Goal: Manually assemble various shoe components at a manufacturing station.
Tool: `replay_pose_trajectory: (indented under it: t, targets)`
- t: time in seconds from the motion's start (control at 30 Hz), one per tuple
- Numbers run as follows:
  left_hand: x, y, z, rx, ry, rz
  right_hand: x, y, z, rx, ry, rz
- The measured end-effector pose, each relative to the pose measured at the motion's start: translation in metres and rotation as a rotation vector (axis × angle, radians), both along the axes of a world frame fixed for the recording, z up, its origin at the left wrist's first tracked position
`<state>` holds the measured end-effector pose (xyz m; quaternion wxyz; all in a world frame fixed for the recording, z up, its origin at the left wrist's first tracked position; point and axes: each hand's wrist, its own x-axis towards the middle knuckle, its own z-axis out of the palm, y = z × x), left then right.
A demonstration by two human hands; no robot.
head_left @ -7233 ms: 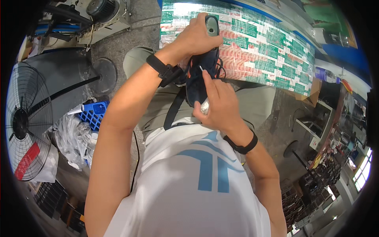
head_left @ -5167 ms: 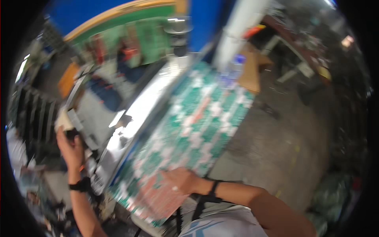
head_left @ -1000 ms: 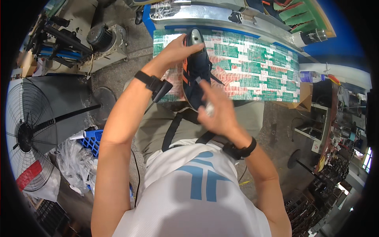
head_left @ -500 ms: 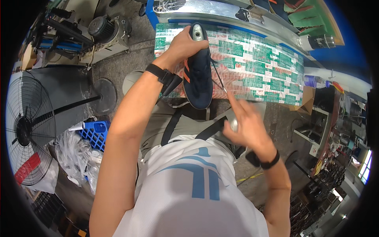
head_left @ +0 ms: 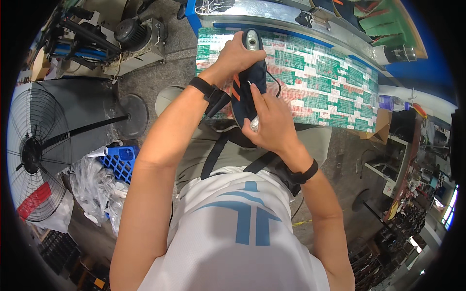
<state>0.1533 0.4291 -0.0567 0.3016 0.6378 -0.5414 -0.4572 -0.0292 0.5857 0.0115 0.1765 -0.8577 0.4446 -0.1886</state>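
A counter (head_left: 335, 92) covered in green, white and red printed tape fills the space before the person, and a metal-edged conveyor (head_left: 272, 17) runs along its far side. To the left stands a black wire-cage pedestal fan (head_left: 34, 155), with a blue plastic crate (head_left: 121, 162) and clear plastic bags (head_left: 97, 186) on the floor near it. The dark navy sneaker (head_left: 245, 104) with orange stripes is at the left part of the counter, heel away from the person, toe near the close edge; I cannot tell whether its sole fully rests there. The left hand (head_left: 238, 57) has its grip closed around the heel end, thumb laid across the collar, the same hold as half a second ago. The right hand (head_left: 275, 119) differs: then it was off to the right of the sneaker, beside a lace pulled straight, and now it is over the front of the upper, index finger pointing up the middle. Its grip is curled around a pale-handled tool (head_left: 255, 124), whose thin metal tip shows past the fingertip. A grey-green shoe last (head_left: 252, 41) with a round hole fills the sneaker's opening. The lace (head_left: 279, 87) now bows in a slack loop on the sneaker's right side.
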Motion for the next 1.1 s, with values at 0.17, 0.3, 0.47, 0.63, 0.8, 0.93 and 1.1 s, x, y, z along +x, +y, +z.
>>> replay_pose_trajectory:
  t: [0.17, 0.3, 0.47, 0.63, 0.8, 0.93, 1.1]
  targets:
    - [0.001, -0.001, 0.013, 0.01, -0.024, -0.018, 0.006, -0.001, -0.002, -0.066, -0.014, -0.014]
    - [0.003, 0.001, 0.013, -0.003, -0.039, -0.047, 0.011, -0.001, -0.002, -0.071, -0.023, -0.041]
    - [-0.005, 0.003, 0.009, -0.069, -0.202, -0.037, -0.006, 0.005, 0.014, 0.109, -0.081, -0.054]
    - [0.0, 0.001, 0.002, -0.027, -0.115, -0.042, 0.045, 0.017, 0.01, 0.143, -0.162, -0.047]
    - [-0.004, -0.005, 0.002, -0.042, -0.181, -0.068, -0.008, 0.039, 0.013, 0.267, -0.218, -0.025]
    - [0.007, -0.007, -0.004, -0.031, -0.124, -0.078, -0.021, 0.02, 0.016, 0.225, -0.297, -0.178]
    - [0.002, -0.005, -0.006, -0.093, -0.049, -0.063, -0.019, -0.001, 0.001, 0.093, -0.207, -0.191]
